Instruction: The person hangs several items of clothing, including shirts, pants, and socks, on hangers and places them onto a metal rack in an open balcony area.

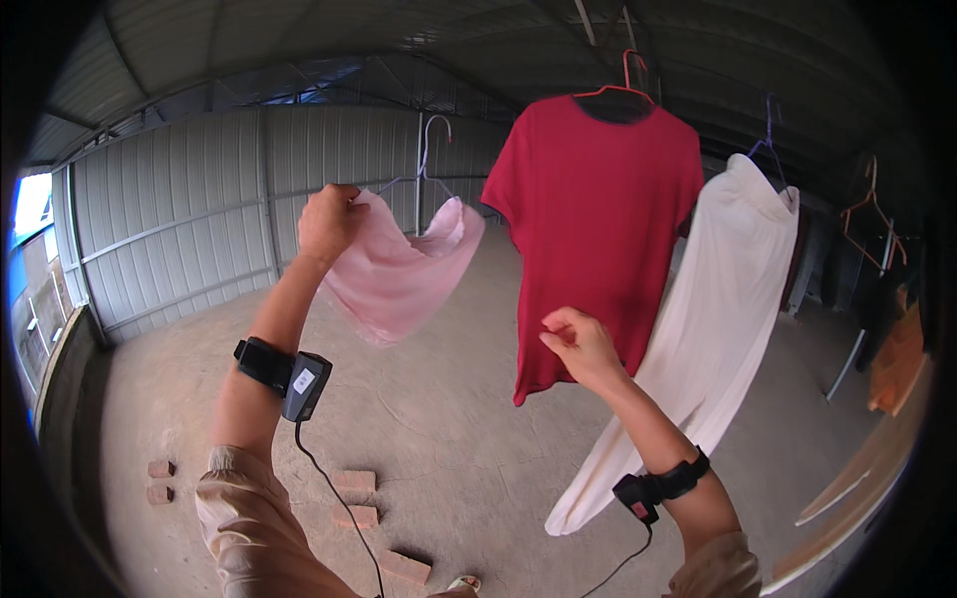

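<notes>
My left hand (329, 223) grips the upper left edge of a pink garment (407, 273), which hangs on a pale purple hanger (425, 153). The garment's other upper corner sits over the hanger's right arm. In front of the lower part of a red T-shirt (598, 202) is my right hand (587, 347), its fingers curled with a gap at the thumb and nothing seen between them. An orange-red hanger (626, 75) carries the T-shirt. To its right, white trousers (721, 284) hang by the waist from a purple hanger (768, 142).
Several bricks (355, 481) lie on the concrete floor (419, 418) below. A bare orange hanger (871, 209) and an orange cloth (897, 359) hang at the far right. A corrugated metal wall (179, 217) stands behind. Cables run from devices strapped to both forearms.
</notes>
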Demonstrator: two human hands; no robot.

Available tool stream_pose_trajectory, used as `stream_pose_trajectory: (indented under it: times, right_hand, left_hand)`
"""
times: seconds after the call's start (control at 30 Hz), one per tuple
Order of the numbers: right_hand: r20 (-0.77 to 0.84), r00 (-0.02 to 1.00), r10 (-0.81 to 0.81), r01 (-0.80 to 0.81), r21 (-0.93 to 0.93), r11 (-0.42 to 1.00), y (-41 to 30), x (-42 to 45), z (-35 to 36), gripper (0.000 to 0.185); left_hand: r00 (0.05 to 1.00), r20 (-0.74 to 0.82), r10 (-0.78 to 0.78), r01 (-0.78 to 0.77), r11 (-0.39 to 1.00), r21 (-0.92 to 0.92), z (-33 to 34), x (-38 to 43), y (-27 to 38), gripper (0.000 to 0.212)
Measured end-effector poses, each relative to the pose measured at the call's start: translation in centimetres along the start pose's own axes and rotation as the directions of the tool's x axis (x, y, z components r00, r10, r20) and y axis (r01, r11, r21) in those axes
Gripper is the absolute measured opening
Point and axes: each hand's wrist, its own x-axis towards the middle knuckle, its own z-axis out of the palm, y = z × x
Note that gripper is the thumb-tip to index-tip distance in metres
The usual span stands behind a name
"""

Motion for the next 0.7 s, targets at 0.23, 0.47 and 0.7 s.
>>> stream_pose_trajectory:
  times: [0.23,0.47,0.7]
  right_hand:
    - [0.094,0.94,-0.327,0.306,0.188,0.933,-6.9,10.8,9.9,0.039]
    - [0.03,0.969,-0.246,0.2,0.493,0.847,-13.1,17.6,13.9,0.053]
    - [-0.171,0.937,-0.305,0.341,0.247,0.907,-15.6,25.2,11.7,0.07]
  left_hand:
    - [1.0,0.006,0.006,-0.003,0.928,-0.372,1.7,1.7,-4.0,0.029]
    - [1.0,-0.011,0.025,-0.026,0.717,-0.696,4.0,3.1,-2.0,0.024]
    - [0.955,-0.286,0.077,-0.257,0.694,-0.673,3.7,9.7,2.4,0.022]
